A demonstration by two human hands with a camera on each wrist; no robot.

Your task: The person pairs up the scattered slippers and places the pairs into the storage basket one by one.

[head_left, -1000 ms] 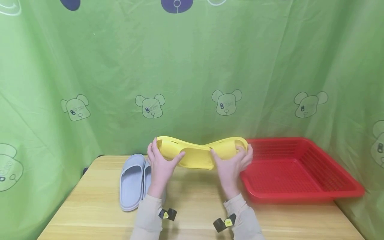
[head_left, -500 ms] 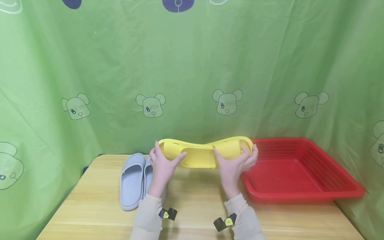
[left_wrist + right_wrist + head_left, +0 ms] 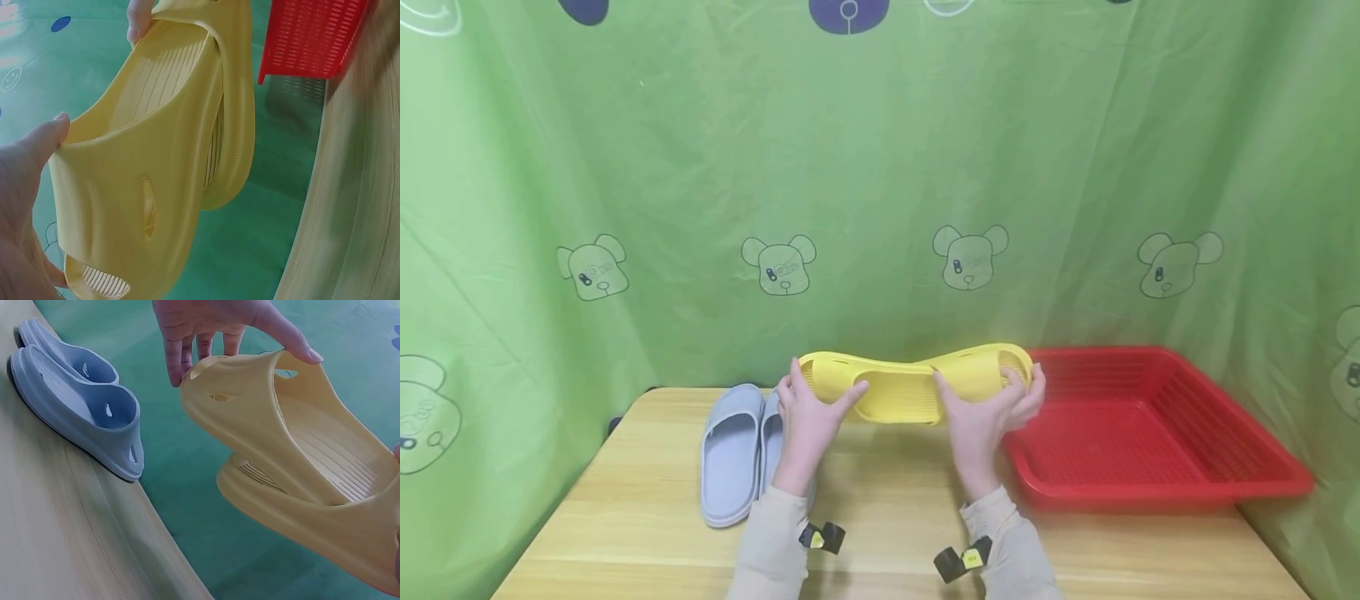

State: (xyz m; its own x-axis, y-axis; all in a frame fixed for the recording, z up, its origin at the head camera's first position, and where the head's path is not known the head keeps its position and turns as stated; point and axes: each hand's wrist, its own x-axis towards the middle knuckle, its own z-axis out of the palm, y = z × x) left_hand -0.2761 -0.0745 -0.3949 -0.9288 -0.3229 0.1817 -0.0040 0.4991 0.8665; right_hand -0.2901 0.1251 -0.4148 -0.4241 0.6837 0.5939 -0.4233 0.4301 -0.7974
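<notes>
At the lower left of the head view, a pair of grey-blue slippers [image 3: 730, 467] sits side by side on the wooden table [image 3: 617, 492], toes away from the person, the second slipper partly hidden behind the left arm. Next comes the left hand [image 3: 808, 421], thumb and fingers clamped round the toe end of one of the yellow slippers [image 3: 898, 396]. Those are in the centre of the frame, raised off the table before the green curtain [image 3: 865, 150], heel parts overlapping and toes pointing to opposite sides. To their right, the right hand [image 3: 981, 425] grips the other toe end, its thumb at the strap's edge. The red basket [image 3: 1150, 492] fills the lower right, partly covered by that hand's fingers
</notes>
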